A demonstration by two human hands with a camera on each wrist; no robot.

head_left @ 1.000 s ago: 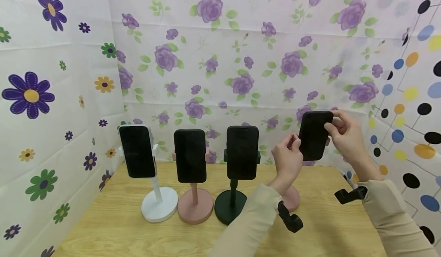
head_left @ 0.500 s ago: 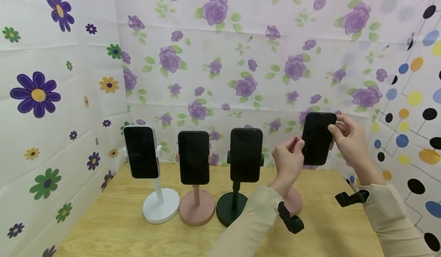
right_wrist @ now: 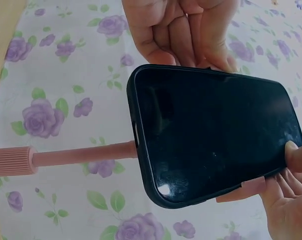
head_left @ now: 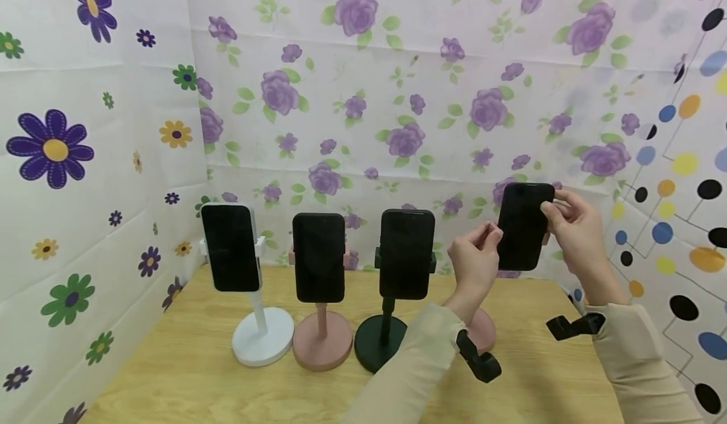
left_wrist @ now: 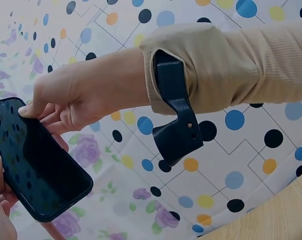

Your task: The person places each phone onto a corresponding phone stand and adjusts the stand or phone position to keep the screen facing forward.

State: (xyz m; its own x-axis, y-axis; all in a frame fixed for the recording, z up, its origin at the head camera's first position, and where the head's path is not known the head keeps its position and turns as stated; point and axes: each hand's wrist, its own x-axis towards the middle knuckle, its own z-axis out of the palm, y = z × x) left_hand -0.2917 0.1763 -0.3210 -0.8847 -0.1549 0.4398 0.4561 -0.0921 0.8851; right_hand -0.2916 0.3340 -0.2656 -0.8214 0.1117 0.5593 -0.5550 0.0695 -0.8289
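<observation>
A black phone stands upright, slightly tilted, at the right, on a pink phone stand whose round base is partly hidden behind my left forearm. My right hand pinches the phone's right edge, thumb on the screen and fingers behind. A pink clamp end touches that edge beside these fingers. On the opposite edge, the curled fingers and thumb of my left hand pinch at the stand's clamp, which they mostly hide. The pink stem runs in behind the phone in the right wrist view.
To the left, three stands each hold a dark-screened phone: a white stand, another pink stand and a dark green stand. They stand in a row on the wooden table. Patterned cloth walls enclose the back and sides.
The head view has shifted slightly. Both hands and the phone between them keep almost the same places, and the other stands have not moved.
</observation>
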